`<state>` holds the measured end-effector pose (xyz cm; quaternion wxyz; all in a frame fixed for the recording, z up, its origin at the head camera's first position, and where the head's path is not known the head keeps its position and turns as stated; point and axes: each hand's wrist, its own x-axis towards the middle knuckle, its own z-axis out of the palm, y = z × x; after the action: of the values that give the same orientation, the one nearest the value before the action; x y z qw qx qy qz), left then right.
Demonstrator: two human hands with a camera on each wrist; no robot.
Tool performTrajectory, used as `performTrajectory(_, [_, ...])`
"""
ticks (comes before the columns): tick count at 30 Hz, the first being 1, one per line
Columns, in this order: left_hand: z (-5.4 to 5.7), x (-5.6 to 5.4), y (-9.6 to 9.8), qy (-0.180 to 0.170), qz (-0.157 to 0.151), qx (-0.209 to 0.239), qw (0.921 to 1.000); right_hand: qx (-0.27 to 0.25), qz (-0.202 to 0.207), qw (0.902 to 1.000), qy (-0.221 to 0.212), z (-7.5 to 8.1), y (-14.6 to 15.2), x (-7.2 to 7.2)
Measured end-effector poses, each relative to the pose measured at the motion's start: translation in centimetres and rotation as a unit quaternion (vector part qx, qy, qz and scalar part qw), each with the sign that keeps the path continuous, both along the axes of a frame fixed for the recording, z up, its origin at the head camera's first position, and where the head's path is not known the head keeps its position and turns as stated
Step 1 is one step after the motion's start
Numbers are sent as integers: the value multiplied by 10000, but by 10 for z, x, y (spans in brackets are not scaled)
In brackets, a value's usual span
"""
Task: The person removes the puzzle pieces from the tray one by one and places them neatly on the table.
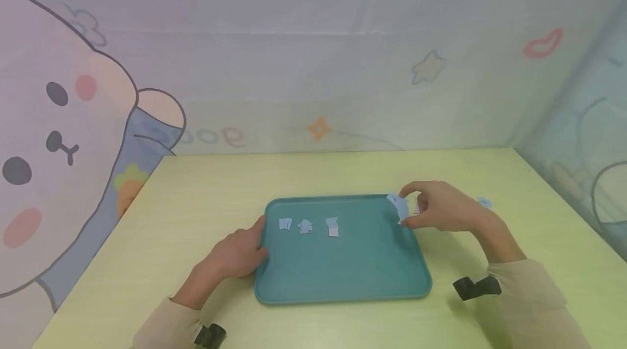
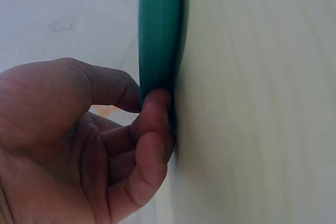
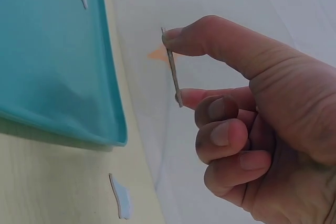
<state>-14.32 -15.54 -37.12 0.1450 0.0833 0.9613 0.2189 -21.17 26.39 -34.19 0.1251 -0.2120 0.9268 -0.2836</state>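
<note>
My left hand [image 1: 237, 251] grips the left rim of a teal tray [image 1: 343, 278], thumb on the upper side and fingertips under the edge in the left wrist view. Above the tray's far right corner, my right hand [image 1: 443, 207] pinches a torn light-blue card piece [image 1: 399, 207] between thumb and index finger. The right wrist view catches that piece [image 3: 173, 69] edge-on, as a thin strip. On the tray lie a small piece [image 1: 285, 224] at the left, a little cluster of pieces [image 1: 305, 226] beside it, and two-tone card [image 1: 332, 226] nearer the middle.
Just right of the tray, a card scrap [image 1: 417, 206] shows partly behind my right hand. Farther right, a blue scrap [image 1: 485, 202] lies on the pale yellow table [image 1: 215, 185]. A printed cloth [image 1: 294, 66] hangs behind the table.
</note>
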Motion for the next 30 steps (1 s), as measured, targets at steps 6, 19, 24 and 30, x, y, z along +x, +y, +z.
performTrajectory(6, [0,0,0,-18,9,-14,10000,7,-90,9996,-282,3,12,0])
performTrajectory(19, [0,1,0,-29,31,-37,10000,-33,-108,9988,-481,4,32,-1])
performTrajectory(24, [0,1,0,-59,59,-40,10000,-79,-134,9984,-550,1,36,-2])
performTrajectory(30, [1,0,0,-52,42,-41,10000,31,-127,9983,-569,-4,40,-2])
